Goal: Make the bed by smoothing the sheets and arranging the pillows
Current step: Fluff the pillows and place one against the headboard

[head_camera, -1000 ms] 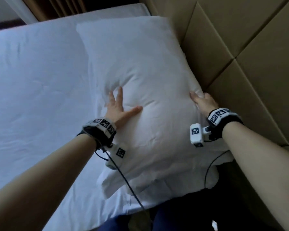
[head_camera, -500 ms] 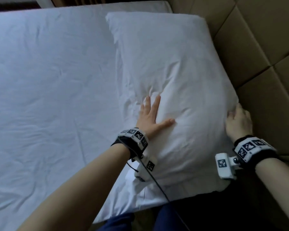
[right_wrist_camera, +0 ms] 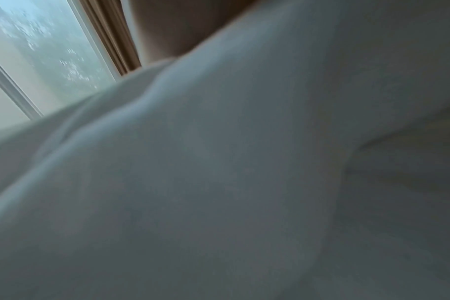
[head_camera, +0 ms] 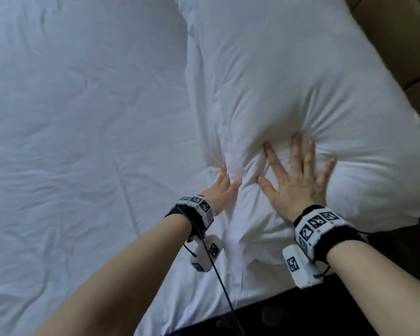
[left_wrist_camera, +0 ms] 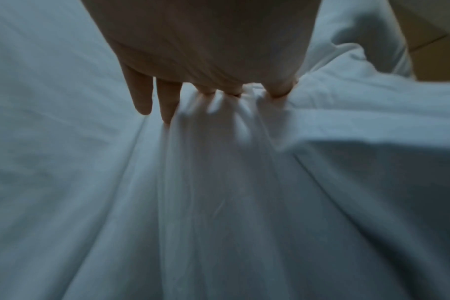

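Nearest you: both forearms w/ wrist cams, then the hands on the near end of the pillow (head_camera: 289, 76). Your right hand (head_camera: 295, 180) is flat, fingers spread and straight, palm pressing into the pillow top; nothing gripped, just a dent w/ creases fanning out from the fingertips, prob to flatten the fill and settle it. Your left hand (head_camera: 222, 190) sits at the pillow's left edge where it meets the sheet (head_camera: 70, 117); from the left wrist cam the fingers (left_wrist_camera: 167, 101) are mostly straight, tips dug into bunched pillowcase fabric, and I can't tell if they're pinching a fold or only pushing. Looks like it's bracing that edge so the pillow doesn't slide left while you press. Pillow lies on the right side of the bed, right flank close against the tan padded headboard (head_camera: 403, 32); contact itself not visible. Long axis runs near-to-far away from you, tilted slightly left at the far end; near short end points at you and reaches the mattress edge. Sheet left of it: shallow wrinkles, so smoothing seems unfinished. Right wrist cam: blurred white fabric, window (right_wrist_camera: 39, 50) and curtain (right_wrist_camera: 108, 36) beyond.
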### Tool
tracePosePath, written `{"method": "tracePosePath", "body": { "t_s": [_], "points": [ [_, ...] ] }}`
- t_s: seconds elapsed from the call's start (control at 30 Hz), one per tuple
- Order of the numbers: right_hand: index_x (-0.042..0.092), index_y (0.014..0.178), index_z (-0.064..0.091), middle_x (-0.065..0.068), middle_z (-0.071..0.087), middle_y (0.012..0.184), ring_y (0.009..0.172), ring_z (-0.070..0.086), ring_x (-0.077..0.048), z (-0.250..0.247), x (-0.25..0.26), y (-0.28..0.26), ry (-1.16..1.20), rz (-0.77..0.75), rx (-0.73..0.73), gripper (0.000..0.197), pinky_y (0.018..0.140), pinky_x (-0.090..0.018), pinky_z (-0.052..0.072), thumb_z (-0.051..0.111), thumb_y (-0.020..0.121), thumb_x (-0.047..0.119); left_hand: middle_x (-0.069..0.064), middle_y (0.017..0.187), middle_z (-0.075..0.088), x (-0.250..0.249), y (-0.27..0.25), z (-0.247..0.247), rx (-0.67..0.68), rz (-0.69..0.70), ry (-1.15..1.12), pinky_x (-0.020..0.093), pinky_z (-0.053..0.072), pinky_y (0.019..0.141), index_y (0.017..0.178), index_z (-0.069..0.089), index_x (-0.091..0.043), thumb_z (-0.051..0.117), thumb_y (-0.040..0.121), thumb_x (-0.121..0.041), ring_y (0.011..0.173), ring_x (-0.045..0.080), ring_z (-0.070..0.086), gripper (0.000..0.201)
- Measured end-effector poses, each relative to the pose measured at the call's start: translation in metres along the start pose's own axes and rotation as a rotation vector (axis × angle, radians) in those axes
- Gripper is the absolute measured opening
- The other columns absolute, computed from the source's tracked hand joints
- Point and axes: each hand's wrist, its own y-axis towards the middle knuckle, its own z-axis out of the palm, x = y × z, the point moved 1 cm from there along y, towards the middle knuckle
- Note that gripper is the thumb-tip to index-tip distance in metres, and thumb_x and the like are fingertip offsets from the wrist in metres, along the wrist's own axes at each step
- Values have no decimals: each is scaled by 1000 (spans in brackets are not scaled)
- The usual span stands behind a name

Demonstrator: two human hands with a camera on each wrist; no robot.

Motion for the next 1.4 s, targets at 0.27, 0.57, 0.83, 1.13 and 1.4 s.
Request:
{"method": "tracePosePath", "body": {
  "t_s": [0.27, 0.57, 0.83, 1.13, 1.4],
  "points": [
    [20, 153, 29, -22, 11, 160, 148, 8, -38, -15, 40, -78, 242, -112, -255, 72, 116, -61, 8, 43, 84, 37, -13, 160, -19, 84, -33, -28, -113, 125, 381, 45, 18, 119, 153, -10, -35, 12, 78, -81, 149, 13, 8, 91],
    [0, 150, 28, -21, 4, 160, 149, -3, -35, 59, 174, -144, 286, -303, -174, 75, 119, -55, 6, 46, 77, 7, -7, 160, -22, 110, -38, -74, -461, -23, 597, 60, 6, 117, 153, -15, -28, 44, 97, -50, 150, 27, -8, 85],
    [11, 156, 6, -17, -15, 160, 148, -13, -31, 75, 170, -44, 51, 113, -106, 95, 115, -52, -14, 57, 77, 31, -2, 162, -14, 45, 71, -114, -580, 387, 975, 63, 8, 116, 154, -13, -24, 45, 67, 11, 150, 29, -7, 110],
    [7, 155, 14, -20, -8, 160, 149, -6, -34, 94, 211, -28, 62, 153, 9, 102, 118, -58, 1, 65, 69, 28, 7, 160, -23, 91, 129, -195, -523, 89, 930, 64, 3, 116, 152, -18, -13, 55, 76, -1, 148, 36, -13, 107],
    [3, 153, -9, -22, -29, 155, 145, -24, -35, 108, 224, 68, -92, 38, 198, 85, 116, -55, -10, 38, 90, 37, 1, 164, -3, 56, 179, -216, -499, 525, 1231, 66, 16, 113, 155, -6, -17, 61, 73, -10, 151, 22, 1, 106]
  ]
}}
